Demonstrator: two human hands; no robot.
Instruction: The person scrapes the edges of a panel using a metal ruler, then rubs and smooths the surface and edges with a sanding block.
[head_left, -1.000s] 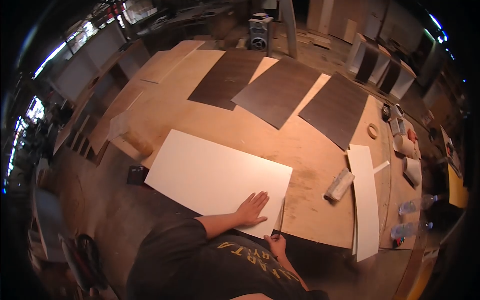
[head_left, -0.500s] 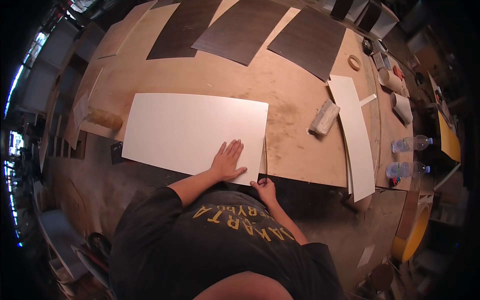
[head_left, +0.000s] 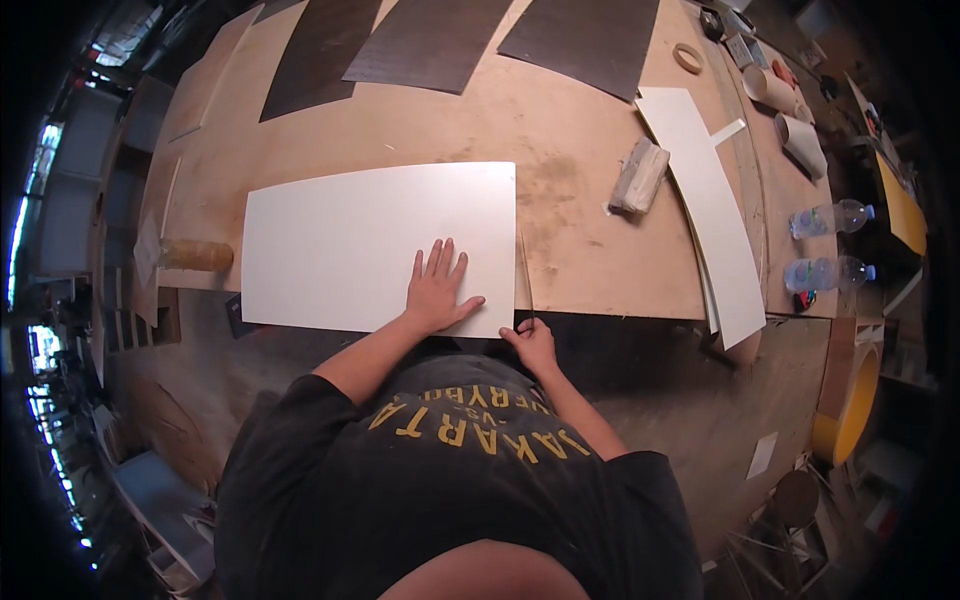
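A large white sheet (head_left: 340, 240) lies flat on the wooden worktable, its near edge close to my body. My left hand (head_left: 434, 298) rests palm down on the sheet near its right end, fingers spread. At the sheet's near right corner is my right hand (head_left: 533, 345), fingers closed in a pinch. A thin strip (head_left: 527, 280) runs from these fingers beside the sheet's right edge, its far end angled slightly away. How the fingers grip the strip is partly hidden.
Dark brown sheets (head_left: 430, 40) lie along the far side. To the right are a worn block (head_left: 639, 178), long white strips (head_left: 705, 200), a tape roll (head_left: 688, 58) and two plastic bottles (head_left: 830, 272). A yellowish roll (head_left: 197, 255) lies left of the white sheet.
The view has shifted, so the table and both hands appear higher in the picture. My left hand still presses on the sheet, and my right hand stays pinched at its near right corner.
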